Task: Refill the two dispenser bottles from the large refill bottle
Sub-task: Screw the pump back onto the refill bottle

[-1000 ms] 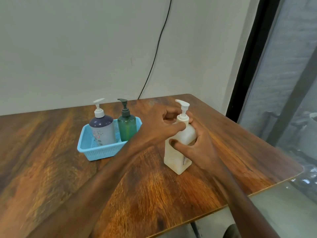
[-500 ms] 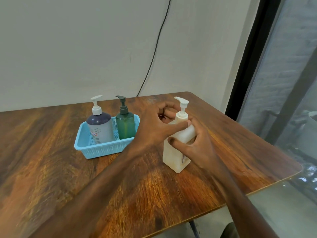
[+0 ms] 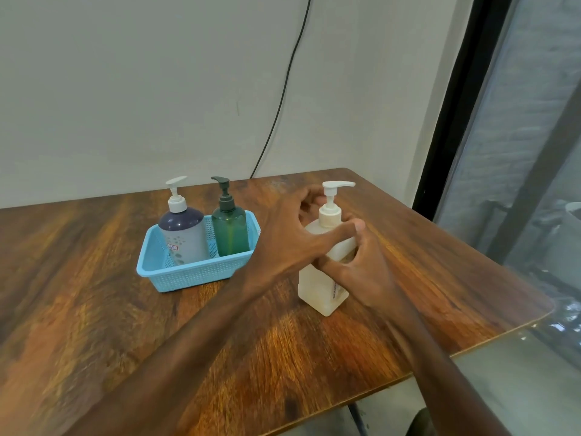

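The right hand (image 3: 361,272) is clasping the body of the large refill bottle (image 3: 327,278), standing upright near the table's (image 3: 94,309) right edge. The left hand (image 3: 292,234) is spreading around its pump collar (probably unscrewing). Farther left, two dispenser bottles (image 3: 182,234) are waiting in the basket (image 3: 195,275).

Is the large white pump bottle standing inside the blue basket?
No, the white pump bottle stands on the table beside the blue basket.

Three pump bottles (image 3: 327,262), one basket (image 3: 195,275), seemingly two hands (image 3: 292,237).
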